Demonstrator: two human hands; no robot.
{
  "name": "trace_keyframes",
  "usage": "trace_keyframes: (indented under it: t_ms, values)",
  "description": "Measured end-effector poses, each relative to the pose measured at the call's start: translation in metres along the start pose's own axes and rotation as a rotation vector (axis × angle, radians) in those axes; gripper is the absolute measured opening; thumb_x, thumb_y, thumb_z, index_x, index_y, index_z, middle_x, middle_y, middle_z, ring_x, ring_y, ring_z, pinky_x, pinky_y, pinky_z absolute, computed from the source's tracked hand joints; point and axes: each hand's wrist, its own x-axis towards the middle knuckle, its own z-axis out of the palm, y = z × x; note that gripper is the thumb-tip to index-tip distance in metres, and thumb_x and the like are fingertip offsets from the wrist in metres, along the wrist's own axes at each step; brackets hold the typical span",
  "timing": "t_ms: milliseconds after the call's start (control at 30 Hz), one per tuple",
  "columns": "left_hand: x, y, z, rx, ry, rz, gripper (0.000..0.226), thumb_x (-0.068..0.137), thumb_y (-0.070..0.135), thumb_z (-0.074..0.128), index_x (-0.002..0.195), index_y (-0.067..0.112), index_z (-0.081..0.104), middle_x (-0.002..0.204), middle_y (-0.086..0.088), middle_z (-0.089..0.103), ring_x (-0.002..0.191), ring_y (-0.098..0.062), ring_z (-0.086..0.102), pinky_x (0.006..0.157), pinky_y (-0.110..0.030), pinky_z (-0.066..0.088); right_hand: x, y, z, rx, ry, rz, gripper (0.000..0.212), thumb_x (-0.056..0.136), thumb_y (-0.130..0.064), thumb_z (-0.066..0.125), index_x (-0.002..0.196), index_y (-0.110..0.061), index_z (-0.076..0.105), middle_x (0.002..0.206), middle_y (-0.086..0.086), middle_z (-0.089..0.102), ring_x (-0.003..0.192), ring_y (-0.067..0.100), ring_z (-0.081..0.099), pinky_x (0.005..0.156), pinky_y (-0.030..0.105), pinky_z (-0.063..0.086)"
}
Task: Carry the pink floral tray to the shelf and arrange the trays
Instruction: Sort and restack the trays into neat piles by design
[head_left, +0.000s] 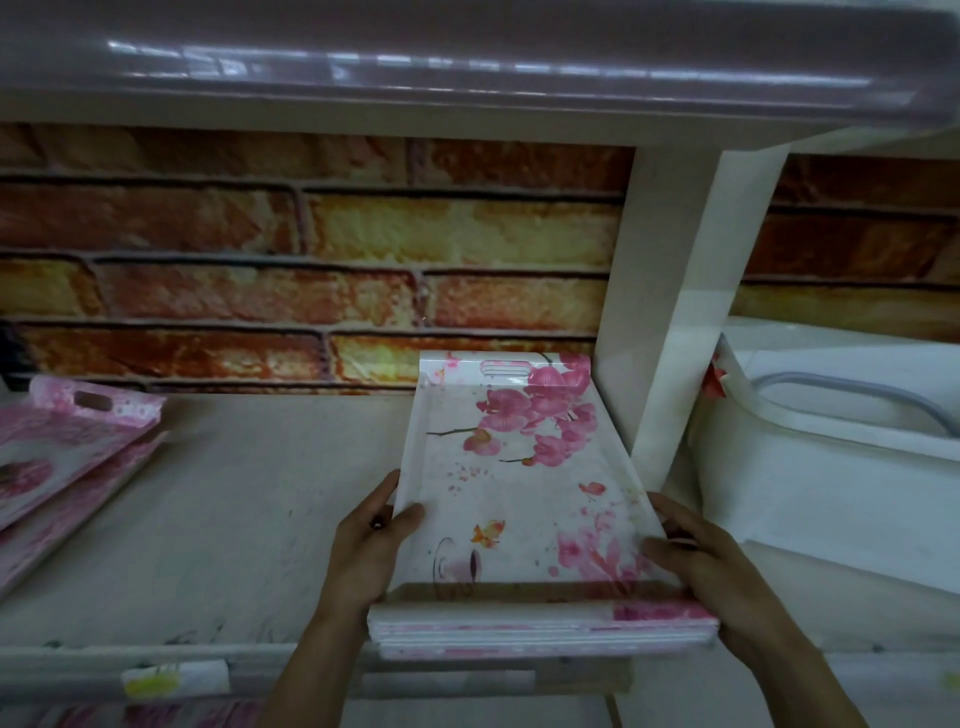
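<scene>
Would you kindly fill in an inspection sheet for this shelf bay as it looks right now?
Surface: white shelf board, scuffed and smudged.
Job's things: pink floral tray lies lengthwise beside the divider, apparently on top of a stack of trays at the shelf's front edge.
Clutter: other pink trays at far left, overlapping askew; label on the front rail.
Grippers: left hand grips the tray's left edge; right hand grips its right edge.
Cables: nothing seen.
Surroundings: brick-pattern back wall; white plastic container in the next bay; upper shelf overhead.
</scene>
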Motion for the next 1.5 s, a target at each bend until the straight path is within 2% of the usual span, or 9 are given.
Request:
trace_keyframes:
  t_ms: [167,400,567,667,833,1067,1233,1400,1500]
  values:
    - [-0.001,-0.004,0.000,-0.017,0.035,-0.024,0.032,0.089,0.022,0.070,0.117,0.037,0.070,0.100,0.001,0.076,0.087,-0.014,0.074,0.065,-0.019,0.057,0.000,0.001,0.000,0.053,-0.011,0.006,0.045,0.088,0.010,0.054,0.108,-0.027,0.070,0.089,0.004,0.074,0.086,0.021,0.073,0.066,0.025,0.057]
    - [-0.012,-0.004,0.002,-0.104,0.101,-0.047,0.026,0.090,0.015,0.069,0.107,0.035,0.070,0.089,0.000,0.078,0.075,-0.004,0.073,0.055,-0.009,0.051,0.004,0.007,-0.001,0.080,0.007,0.007,0.046,0.086,0.011,0.055,0.113,-0.024,0.069,0.092,0.008,0.074,0.088,0.026,0.073,0.079,0.039,0.056]
    - [-0.017,-0.006,0.000,-0.111,0.110,-0.030,0.026,0.089,0.019,0.070,0.113,0.031,0.072,0.097,0.003,0.078,0.090,-0.010,0.073,0.070,-0.019,0.053,0.008,0.012,-0.004,0.091,-0.010,0.019,0.046,0.086,0.007,0.058,0.112,-0.028,0.070,0.100,0.014,0.070,0.092,0.029,0.072,0.089,0.050,0.055]
    - [-0.021,-0.009,-0.001,-0.142,0.099,-0.024,0.030,0.090,0.020,0.069,0.120,0.022,0.071,0.107,0.002,0.076,0.100,-0.015,0.072,0.082,-0.029,0.054,0.009,0.015,-0.006,0.097,-0.013,0.019,0.044,0.086,0.005,0.060,0.117,-0.026,0.067,0.101,0.016,0.066,0.091,0.029,0.071,0.086,0.048,0.056]
    - [-0.023,-0.013,-0.001,-0.148,0.138,-0.015,0.029,0.091,0.020,0.068,0.119,0.020,0.071,0.111,0.003,0.075,0.103,-0.013,0.070,0.085,-0.028,0.054,0.010,0.017,-0.008,0.105,-0.026,0.002,0.043,0.087,0.005,0.059,0.117,-0.025,0.066,0.099,0.014,0.064,0.089,0.026,0.071,0.076,0.037,0.055]
    - [-0.024,-0.014,0.001,-0.155,0.162,-0.010,0.030,0.090,0.022,0.069,0.120,0.019,0.071,0.111,0.003,0.075,0.101,-0.012,0.071,0.079,-0.024,0.053,0.012,0.021,-0.010,0.081,-0.032,-0.007,0.044,0.085,0.002,0.062,0.116,-0.029,0.067,0.106,0.016,0.068,0.095,0.030,0.071,0.089,0.052,0.055]
    - [-0.027,-0.012,0.002,-0.153,0.166,-0.007,0.028,0.091,0.022,0.068,0.119,0.020,0.071,0.108,0.005,0.076,0.093,-0.008,0.073,0.067,-0.016,0.055,0.011,0.020,-0.010,0.048,-0.046,-0.008,0.041,0.088,0.001,0.060,0.118,-0.027,0.065,0.103,0.013,0.069,0.091,0.026,0.072,0.086,0.048,0.057]
    - [-0.030,-0.011,0.002,-0.165,0.176,-0.020,0.030,0.090,0.024,0.069,0.120,0.019,0.071,0.113,0.002,0.074,0.100,-0.012,0.072,0.082,-0.028,0.054,0.012,0.016,-0.012,-0.082,-0.044,-0.013,0.038,0.088,-0.007,0.063,0.115,-0.034,0.064,0.103,0.009,0.068,0.093,0.025,0.071,0.087,0.050,0.056]
    - [-0.033,-0.011,0.001,-0.205,0.169,-0.039,0.028,0.091,0.021,0.068,0.119,0.017,0.071,0.114,0.000,0.074,0.101,-0.015,0.071,0.083,-0.031,0.055,0.010,0.007,-0.012,-0.209,-0.043,-0.065,0.030,0.088,-0.011,0.065,0.109,-0.033,0.064,0.093,0.003,0.068,0.084,0.018,0.070,0.076,0.037,0.058]
